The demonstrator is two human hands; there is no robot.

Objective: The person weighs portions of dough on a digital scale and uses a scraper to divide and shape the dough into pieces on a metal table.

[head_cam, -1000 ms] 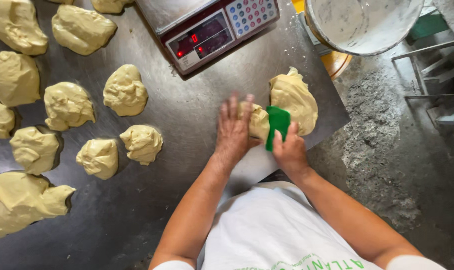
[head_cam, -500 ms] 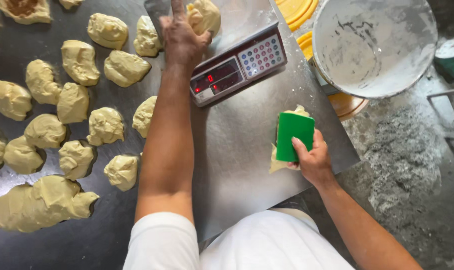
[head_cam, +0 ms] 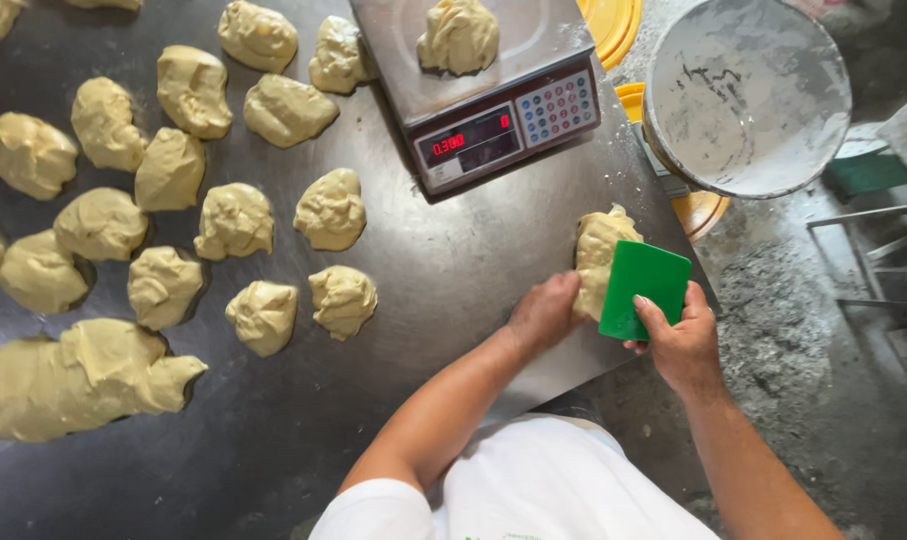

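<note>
- Left hand [head_cam: 545, 312]: fingers curled against the near-left side of the dough lump [head_cam: 600, 258], pressing or steadying it; whether the fingers close round any of it cannot be told from this view.
- Right hand [head_cam: 681, 342]: clenched on the green scraper [head_cam: 644, 291], thumb on its face, the blade standing against the right side of the lump.
- Dough lump: pale yellow, ragged, lying near the right-hand edge of the steel bench [head_cam: 453, 280], just in front of the scale [head_cam: 478, 90]. Judged soft, sticky and slack: likely to sag and stretch if lifted by one end, so best taken from underneath or cupped on both sides, with the scraper freeing it from the metal.
- Scraper: thin, flat, probably a stiff plastic; light, held by its upper edge.
- Scale: a dough piece [head_cam: 458, 35] sits on its pan; a red display and a keypad face the person.
- Portioned pieces [head_cam: 235, 220]: many similar lumps spread over the left half of the bench, apart or just touching one another, well apart from the hands.
- Large dough mass [head_cam: 78, 378]: an uncut strip at the near-left of the bench.
- Floured bucket [head_cam: 745, 95]: off the bench to the right, standing over yellow lids [head_cam: 701, 208]; near the lump but not touching it.
- Obstruction: the scale stands between the lump and the farther portions; the bench edge lies close on the right.
</note>
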